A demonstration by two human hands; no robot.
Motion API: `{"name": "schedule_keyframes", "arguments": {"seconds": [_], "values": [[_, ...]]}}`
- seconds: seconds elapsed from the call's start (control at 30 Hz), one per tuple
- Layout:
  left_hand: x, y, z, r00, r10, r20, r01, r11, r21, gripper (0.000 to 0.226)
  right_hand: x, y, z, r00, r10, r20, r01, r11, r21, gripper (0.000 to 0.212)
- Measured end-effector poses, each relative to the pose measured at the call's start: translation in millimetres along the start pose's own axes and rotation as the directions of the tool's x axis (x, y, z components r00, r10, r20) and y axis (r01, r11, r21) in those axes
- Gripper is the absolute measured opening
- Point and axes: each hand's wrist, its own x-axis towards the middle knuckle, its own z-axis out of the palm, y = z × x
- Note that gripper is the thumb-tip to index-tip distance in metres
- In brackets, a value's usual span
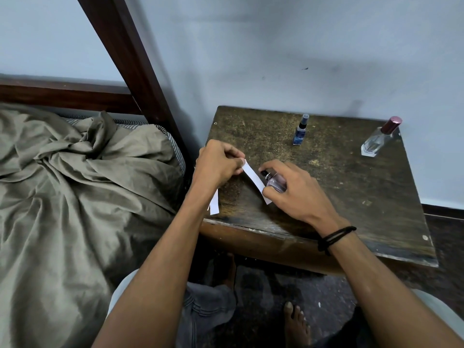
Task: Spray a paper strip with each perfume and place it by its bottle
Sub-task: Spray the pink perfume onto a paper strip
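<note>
My left hand (218, 164) pinches the top end of a white paper strip (254, 177) that slants down to the right, just above the worn wooden table (351, 187). My right hand (296, 190) grips a small clear perfume bottle (276, 183), its black sprayer at the strip and a finger over the sprayer. More white strips (214, 203) lie at the table's left front edge, partly under my left wrist. A small blue spray bottle (300, 131) stands at the back middle. A clear bottle with a pink cap (379, 139) stands at the back right.
The table stands against a pale blue wall (276, 46). A bed with a rumpled olive sheet (75, 184) and a dark wooden post (130, 59) lies to the left. My legs and bare feet (296, 322) show on the dark floor below the table.
</note>
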Motion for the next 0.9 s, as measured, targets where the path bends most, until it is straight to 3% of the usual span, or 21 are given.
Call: {"name": "schedule_keyframes", "arguments": {"seconds": [0.77,0.9], "values": [[5,-3,-4,1.000,0.003,-0.007,-0.003,1.000,0.015,0.023,-4,-2,10,0.993,-0.057,0.105,0.076,0.978,-0.192,0.045],[5,-3,-3,1.000,0.004,0.003,-0.004,1.000,0.017,0.024,-3,-2,11,0.993,-0.060,0.106,0.082,0.972,-0.219,0.037]]}}
